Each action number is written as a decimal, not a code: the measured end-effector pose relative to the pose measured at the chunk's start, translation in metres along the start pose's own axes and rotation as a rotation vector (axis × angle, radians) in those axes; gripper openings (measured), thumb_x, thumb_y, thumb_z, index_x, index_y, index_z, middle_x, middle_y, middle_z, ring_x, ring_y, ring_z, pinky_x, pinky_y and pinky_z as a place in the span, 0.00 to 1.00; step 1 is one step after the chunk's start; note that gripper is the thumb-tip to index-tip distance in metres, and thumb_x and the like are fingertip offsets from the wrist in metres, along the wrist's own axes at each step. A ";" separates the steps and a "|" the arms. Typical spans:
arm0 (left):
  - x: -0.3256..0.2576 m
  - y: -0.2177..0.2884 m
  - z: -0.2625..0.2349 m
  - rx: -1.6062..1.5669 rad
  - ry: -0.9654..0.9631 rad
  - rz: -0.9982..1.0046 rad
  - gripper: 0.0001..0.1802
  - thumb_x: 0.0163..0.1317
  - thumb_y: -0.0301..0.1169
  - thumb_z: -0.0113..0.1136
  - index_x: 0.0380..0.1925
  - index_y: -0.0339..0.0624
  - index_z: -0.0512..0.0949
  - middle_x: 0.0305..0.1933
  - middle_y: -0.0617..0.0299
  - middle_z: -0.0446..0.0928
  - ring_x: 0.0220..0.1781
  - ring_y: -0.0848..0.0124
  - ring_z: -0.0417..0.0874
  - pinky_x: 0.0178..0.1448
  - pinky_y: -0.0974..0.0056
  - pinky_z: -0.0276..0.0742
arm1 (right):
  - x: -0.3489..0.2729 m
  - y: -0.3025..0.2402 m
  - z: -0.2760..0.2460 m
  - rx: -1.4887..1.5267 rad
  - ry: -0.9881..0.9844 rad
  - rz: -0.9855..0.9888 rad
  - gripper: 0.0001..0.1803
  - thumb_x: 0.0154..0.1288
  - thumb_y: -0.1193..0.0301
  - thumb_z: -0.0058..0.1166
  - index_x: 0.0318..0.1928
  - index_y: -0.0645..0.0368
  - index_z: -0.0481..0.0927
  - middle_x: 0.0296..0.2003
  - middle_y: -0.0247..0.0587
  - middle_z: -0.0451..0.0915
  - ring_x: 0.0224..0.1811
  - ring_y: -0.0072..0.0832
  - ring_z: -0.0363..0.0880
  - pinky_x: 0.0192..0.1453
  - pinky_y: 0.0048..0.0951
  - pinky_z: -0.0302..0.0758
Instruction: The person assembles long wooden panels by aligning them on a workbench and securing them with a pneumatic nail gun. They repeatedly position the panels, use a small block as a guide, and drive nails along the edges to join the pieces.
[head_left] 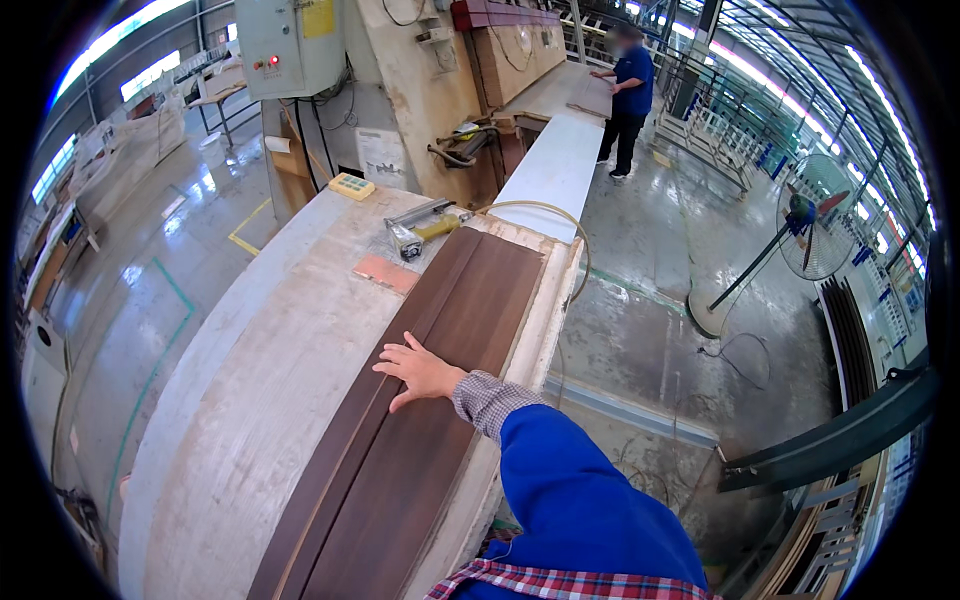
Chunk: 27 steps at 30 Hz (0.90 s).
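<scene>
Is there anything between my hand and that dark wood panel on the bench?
Nothing visible. The right hand already lies flat on the dark brown panel, palm down. The left hand is not in view.

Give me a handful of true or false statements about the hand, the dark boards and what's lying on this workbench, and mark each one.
1. The right hand lies flat, fingers spread, on the dark brown boards. True.
2. The hand has a grip around a tool. False: it holds nothing; the nail gun lies apart at the far end of the workbench.
3. A standing fan is on the floor to the right of the bench. True.
4. The boards lie across the bench's width. False: they run along its length.
5. Another person stands at the far end of the line in blue. True.
6. The left hand rests on the boards too. False: it is not in view.
</scene>
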<state>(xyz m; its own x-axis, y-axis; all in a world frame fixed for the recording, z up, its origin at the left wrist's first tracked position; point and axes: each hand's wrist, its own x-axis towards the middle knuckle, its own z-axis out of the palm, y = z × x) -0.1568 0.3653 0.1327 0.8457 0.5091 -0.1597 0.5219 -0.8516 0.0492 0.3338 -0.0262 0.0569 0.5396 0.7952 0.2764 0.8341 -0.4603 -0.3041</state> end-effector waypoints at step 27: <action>0.052 -0.031 0.078 0.087 0.141 0.214 0.25 0.44 0.51 0.64 0.33 0.45 0.72 0.32 0.58 0.67 0.34 0.60 0.69 0.41 0.59 0.65 | 0.021 0.002 0.039 -0.122 -0.206 0.102 0.48 0.46 0.41 0.56 0.64 0.49 0.58 0.65 0.48 0.53 0.68 0.41 0.49 0.68 0.57 0.38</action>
<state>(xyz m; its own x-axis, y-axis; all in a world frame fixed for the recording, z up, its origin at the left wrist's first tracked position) -0.1373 0.4084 0.0458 0.9460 0.3237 -0.0160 0.3234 -0.9461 -0.0188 0.3423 0.0053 0.0267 0.5971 0.8003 0.0544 0.7911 -0.5763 -0.2049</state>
